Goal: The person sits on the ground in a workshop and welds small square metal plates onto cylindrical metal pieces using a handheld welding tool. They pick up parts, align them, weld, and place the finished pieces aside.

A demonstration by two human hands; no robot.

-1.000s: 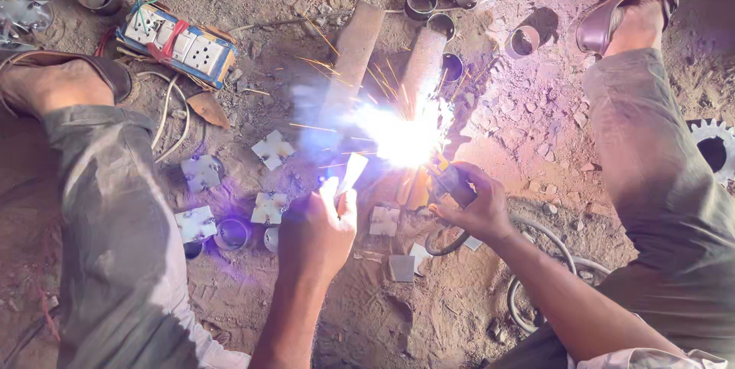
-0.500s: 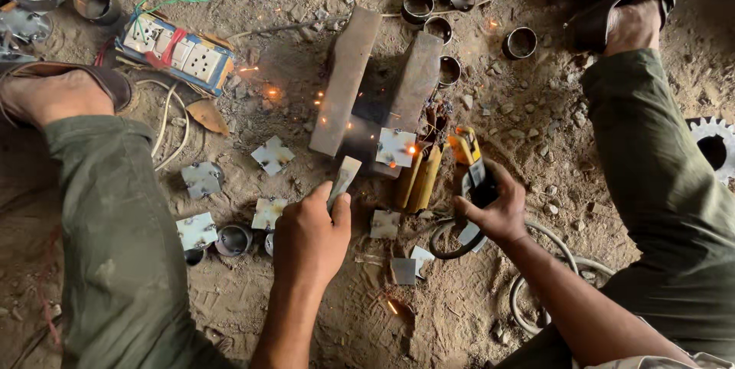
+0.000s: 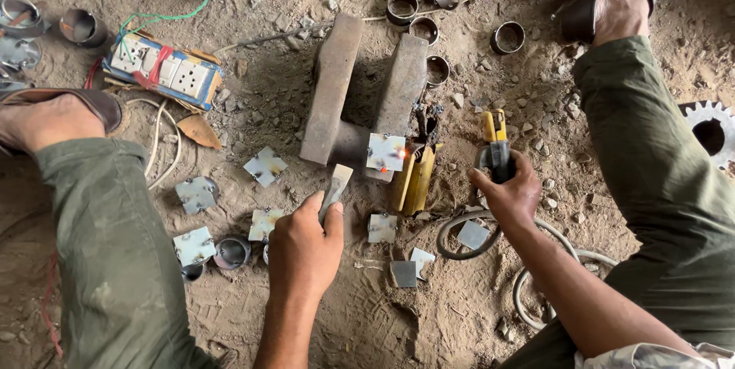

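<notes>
No packages, labels, signs or screens show anywhere on the dirt ground.

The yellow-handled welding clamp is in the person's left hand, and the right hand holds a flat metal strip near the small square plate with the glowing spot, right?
Not quite: the hands are swapped. In the head view the yellow-handled welding clamp is in the right hand, and the left hand holds the flat metal strip near the small square plate with the glowing spot.
</notes>
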